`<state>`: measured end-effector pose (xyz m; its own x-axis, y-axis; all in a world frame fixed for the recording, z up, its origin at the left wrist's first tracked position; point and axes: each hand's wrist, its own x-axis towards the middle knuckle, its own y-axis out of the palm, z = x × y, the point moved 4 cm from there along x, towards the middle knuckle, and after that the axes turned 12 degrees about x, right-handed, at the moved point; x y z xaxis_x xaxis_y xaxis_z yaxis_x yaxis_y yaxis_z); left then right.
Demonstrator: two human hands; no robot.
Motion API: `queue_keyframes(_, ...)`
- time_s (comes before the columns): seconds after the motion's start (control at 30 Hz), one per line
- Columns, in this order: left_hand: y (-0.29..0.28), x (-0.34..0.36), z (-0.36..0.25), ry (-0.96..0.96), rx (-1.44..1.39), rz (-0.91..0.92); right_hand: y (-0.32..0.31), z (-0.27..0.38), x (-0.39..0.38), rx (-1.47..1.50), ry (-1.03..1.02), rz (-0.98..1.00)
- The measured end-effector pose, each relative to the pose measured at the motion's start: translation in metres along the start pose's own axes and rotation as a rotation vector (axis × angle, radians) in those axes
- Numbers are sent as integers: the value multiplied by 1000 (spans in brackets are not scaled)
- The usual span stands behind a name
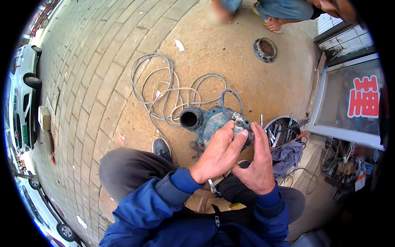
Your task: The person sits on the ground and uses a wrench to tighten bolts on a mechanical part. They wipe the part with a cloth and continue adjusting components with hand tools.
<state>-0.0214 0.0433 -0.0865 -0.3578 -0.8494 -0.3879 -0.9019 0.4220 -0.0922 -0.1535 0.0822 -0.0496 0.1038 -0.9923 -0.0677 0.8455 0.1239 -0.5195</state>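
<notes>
Head: coiled cable point(180, 88) beside blue machine point(214, 123).

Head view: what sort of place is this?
Probably a paved roadside spot outside a shop or workshop: brick paving and parked cars lie to the left, a greasy blue machine casing sits on the ground, and cluttered parts lie to the right.

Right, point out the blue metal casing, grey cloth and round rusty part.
Blue metal casing point(214, 123): head view, on rounded body.
Grey cloth point(288, 156): head view, on bunched middle.
Round rusty part point(266, 49): head view, on rusty centre.
</notes>
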Motion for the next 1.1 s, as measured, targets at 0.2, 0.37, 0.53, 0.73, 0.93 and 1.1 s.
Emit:
queue_keyframes(0.2, -27, -20, -29, 22, 348, -111, 11, -20, 4, 56, 34, 20)
queue_keyframes(0.37, -69, -72, -4, -80, 474, -389, 15, -18, 7, 114, 64, 48)
queue_keyframes(0.53, -60, -72, 27, -85, 845, -253, 17, -17, 5, 171, -57, -2)
queue_keyframes(0.73, -45, -61, 38, -44, 946, -195, 21, -21, 7, 41, -140, -8)
queue_keyframes(0.93, -46, -55, 44, -20, 989, -213, 9, -21, 16, 200, -22, 47)
queue_keyframes(1.1, -47, -51, 45, -12, 986, -204, 0, -36, 18, 313, 13, 55)
